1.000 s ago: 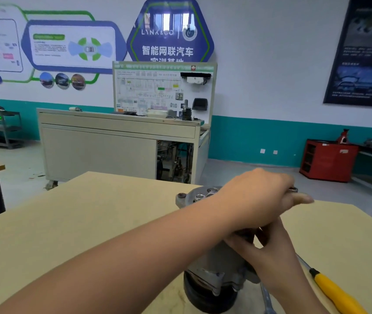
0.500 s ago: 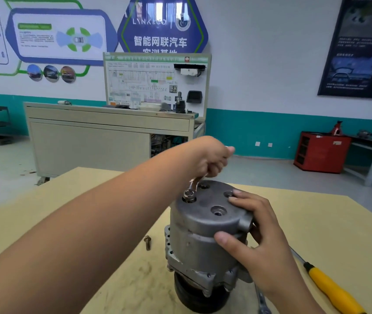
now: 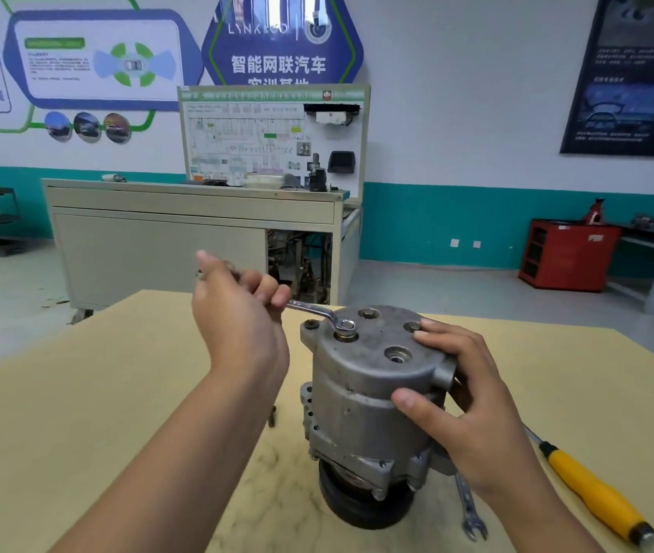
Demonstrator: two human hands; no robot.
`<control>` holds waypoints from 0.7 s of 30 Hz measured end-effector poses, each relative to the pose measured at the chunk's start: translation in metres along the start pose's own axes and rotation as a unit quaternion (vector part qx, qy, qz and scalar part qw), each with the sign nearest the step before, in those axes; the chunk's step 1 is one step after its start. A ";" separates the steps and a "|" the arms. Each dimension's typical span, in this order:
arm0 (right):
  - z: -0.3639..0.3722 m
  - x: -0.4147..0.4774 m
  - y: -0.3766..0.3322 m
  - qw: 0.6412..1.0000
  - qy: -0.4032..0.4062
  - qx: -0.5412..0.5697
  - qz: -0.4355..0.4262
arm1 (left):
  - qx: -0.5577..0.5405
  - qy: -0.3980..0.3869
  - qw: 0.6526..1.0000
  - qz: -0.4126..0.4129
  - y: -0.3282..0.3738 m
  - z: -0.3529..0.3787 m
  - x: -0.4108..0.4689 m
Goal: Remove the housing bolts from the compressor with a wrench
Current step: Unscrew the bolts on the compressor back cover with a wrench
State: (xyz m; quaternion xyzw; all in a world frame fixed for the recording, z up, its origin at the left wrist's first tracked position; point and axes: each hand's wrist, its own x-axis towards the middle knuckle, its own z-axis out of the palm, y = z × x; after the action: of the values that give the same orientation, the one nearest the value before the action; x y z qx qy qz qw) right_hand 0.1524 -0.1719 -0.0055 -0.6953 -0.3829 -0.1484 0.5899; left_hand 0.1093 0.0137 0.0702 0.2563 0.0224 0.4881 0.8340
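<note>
Where it stands near the middle of the tan table, the compressor presents as a scuffed, stained grey cast-metal cylinder. It has a flat top face, a flanged body and a black pulley at its base. We note one hex bolt seated at the far edge of the top face and an open round port nearer us. The ring end of an offset wrench sits on the left part of that face. The left hand has its fingers curled tight round the wrench shank. The right hand clasps the housing, fingertips on the top rim and thumb against the side wall.

Whatever lies under the ring is covered. The wrench's far end is lost in the left fist, which is blurred. The right hand masks the compressor's right flank. A small dark fastener lies beside the left forearm, its type unclear. A second spanner and a yellow-handled screwdriver both run partly behind the right wrist.

The compressor's long axis stands upright, pulley down, bolted face up. The wrench shank runs leftward from the ring.
</note>
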 end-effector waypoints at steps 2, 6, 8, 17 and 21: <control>0.000 -0.001 -0.001 1.000 0.000 -0.002 0.001 | 0.021 -0.018 0.997 0.078 0.001 -0.006 -0.016; 0.000 -0.001 -0.002 1.000 0.004 -0.002 0.003 | 0.072 -0.087 0.970 0.215 0.002 -0.017 -0.046; 0.000 -0.001 -0.002 1.000 0.003 -0.004 0.002 | 0.103 -0.140 0.943 0.285 0.001 -0.020 -0.058; 0.002 0.001 -0.001 0.999 -0.002 -0.053 0.011 | 0.417 -0.463 0.610 0.489 -0.007 -0.008 -0.083; 0.005 -0.001 0.015 0.998 0.020 -0.045 0.045 | 0.561 -0.506 0.445 0.481 -0.020 0.022 -0.092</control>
State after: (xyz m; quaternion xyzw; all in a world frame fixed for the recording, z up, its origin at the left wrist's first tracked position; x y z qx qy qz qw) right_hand 0.1612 -0.1680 -0.0178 -0.7344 -0.3322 -0.1523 0.5720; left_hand 0.0833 -0.0793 0.0608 0.8394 -0.2617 0.4764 0.0035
